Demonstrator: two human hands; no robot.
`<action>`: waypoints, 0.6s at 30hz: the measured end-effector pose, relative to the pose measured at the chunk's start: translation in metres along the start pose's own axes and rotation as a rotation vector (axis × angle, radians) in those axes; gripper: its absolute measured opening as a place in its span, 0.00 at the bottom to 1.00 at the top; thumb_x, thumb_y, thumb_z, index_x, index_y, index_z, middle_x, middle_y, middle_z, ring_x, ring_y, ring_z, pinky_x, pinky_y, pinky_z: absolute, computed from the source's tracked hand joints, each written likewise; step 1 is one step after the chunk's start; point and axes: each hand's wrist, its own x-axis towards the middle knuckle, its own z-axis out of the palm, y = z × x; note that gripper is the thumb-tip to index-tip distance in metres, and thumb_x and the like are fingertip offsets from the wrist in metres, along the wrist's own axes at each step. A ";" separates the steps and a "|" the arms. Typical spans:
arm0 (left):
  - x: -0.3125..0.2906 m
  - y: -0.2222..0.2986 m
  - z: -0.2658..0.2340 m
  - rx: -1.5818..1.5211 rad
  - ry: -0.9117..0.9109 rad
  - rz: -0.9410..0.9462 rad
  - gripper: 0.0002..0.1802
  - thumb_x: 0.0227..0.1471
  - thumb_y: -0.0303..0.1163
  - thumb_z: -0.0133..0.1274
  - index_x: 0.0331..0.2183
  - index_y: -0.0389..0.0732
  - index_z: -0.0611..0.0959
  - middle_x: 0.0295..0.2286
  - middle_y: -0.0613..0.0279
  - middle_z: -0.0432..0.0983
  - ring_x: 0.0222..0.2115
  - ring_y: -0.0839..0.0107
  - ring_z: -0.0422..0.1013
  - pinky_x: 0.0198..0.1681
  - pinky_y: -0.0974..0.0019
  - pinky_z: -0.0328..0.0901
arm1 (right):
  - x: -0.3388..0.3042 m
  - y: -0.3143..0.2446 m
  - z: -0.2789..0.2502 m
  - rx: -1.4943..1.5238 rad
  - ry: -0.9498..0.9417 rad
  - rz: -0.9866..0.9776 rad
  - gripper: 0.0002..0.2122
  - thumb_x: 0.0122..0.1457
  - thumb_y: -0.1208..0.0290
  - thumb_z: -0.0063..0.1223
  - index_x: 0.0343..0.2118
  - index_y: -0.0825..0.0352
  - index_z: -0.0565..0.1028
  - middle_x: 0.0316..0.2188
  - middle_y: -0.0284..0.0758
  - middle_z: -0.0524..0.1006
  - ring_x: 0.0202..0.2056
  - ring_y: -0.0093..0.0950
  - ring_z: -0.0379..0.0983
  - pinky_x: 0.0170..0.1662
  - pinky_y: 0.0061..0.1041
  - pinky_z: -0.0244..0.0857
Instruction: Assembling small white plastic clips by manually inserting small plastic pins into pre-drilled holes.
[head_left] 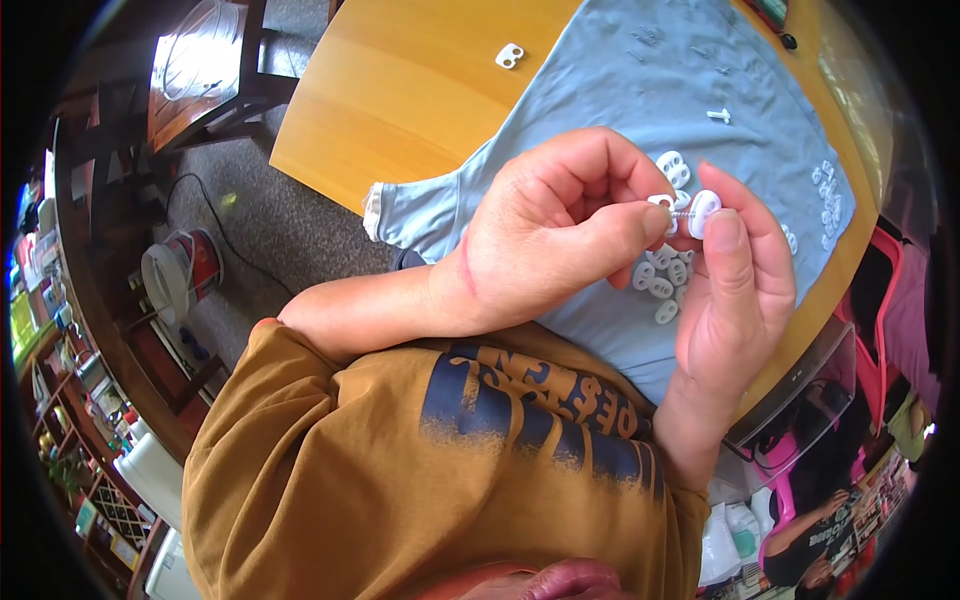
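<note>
Left hand (565, 225) pinches small white plastic piece (664, 207); right hand (742, 275) pinches smooth round part (705, 212); curly spring (683, 214) between. Hands above wrinkly blue cloth (590, 110), toward wood table's (400, 90) right edge. Brown shirt (330, 470): big dark letters (455, 395).
</note>
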 end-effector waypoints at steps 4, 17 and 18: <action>0.000 -0.001 -0.002 0.003 0.002 -0.024 0.05 0.50 0.25 0.50 0.31 0.35 0.72 0.25 0.61 0.72 0.19 0.81 0.66 0.22 0.79 0.62 | 0.003 -0.002 -0.004 -0.398 -0.083 -0.286 0.09 0.54 0.78 0.49 0.38 0.71 0.74 0.28 0.29 0.72 0.26 0.16 0.63 0.30 0.12 0.57; -0.002 -0.004 -0.007 0.006 -0.067 -0.079 0.07 0.51 0.25 0.48 0.35 0.34 0.72 0.28 0.60 0.73 0.23 0.80 0.68 0.26 0.78 0.65 | -0.002 0.003 -0.003 -0.232 -0.116 -0.255 0.07 0.53 0.83 0.49 0.36 0.74 0.70 0.30 0.31 0.71 0.29 0.16 0.65 0.33 0.12 0.60; -0.002 -0.005 -0.007 -0.005 -0.064 -0.076 0.07 0.51 0.24 0.48 0.35 0.34 0.72 0.28 0.60 0.73 0.23 0.79 0.69 0.26 0.78 0.65 | -0.002 0.003 -0.004 -0.230 -0.116 -0.255 0.07 0.53 0.83 0.49 0.36 0.74 0.70 0.30 0.31 0.71 0.29 0.16 0.65 0.33 0.12 0.60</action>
